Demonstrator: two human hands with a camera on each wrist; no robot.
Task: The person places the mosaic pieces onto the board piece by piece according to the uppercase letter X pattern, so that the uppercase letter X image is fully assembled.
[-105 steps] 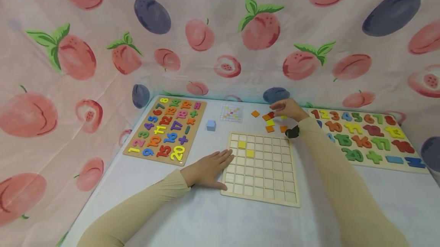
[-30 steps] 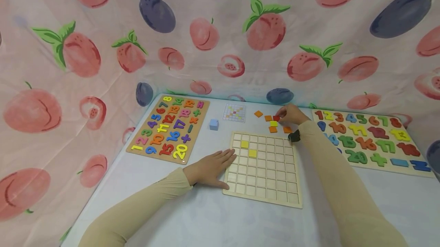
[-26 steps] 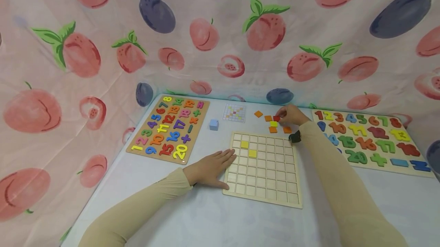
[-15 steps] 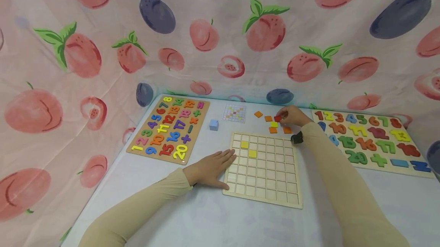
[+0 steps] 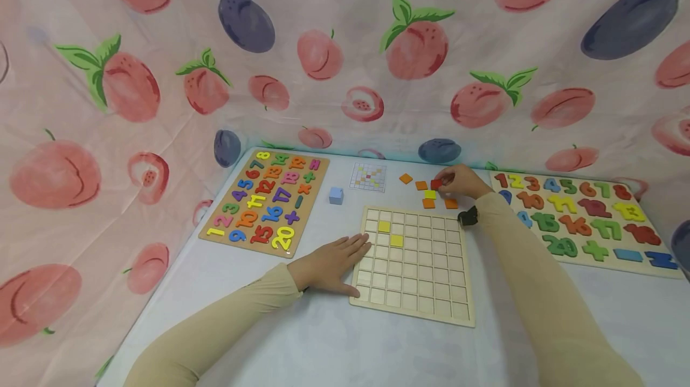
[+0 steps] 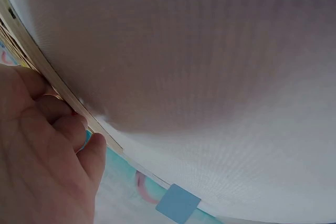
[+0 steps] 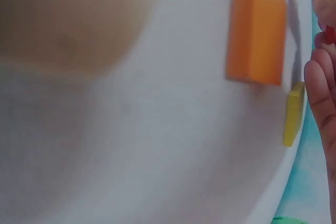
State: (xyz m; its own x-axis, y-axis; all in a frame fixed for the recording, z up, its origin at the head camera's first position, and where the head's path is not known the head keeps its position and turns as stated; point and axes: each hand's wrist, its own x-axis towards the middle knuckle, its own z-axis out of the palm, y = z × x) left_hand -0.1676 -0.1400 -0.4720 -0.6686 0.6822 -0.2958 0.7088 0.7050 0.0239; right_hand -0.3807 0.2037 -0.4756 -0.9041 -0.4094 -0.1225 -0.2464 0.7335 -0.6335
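A wooden grid board lies on the white table, with two yellow tiles in its upper left cells. My left hand rests flat along the board's left edge, fingers extended; the left wrist view has its fingertips at the board's side. Beyond the board, my right hand pinches a red square tile between thumb and fingers. Loose orange tiles and a yellow tile lie around that hand. In the right wrist view an orange tile and a yellow tile stand out.
A small printed grid card lies behind the board, with a light blue cube to its left. Number puzzle boards flank the space, one at left and one at right. A fruit-patterned curtain closes off the back.
My right hand, earlier spread over the loose tiles, has come down to the red tile, gripped it and drawn it slightly right. My left hand keeps its place on the board.
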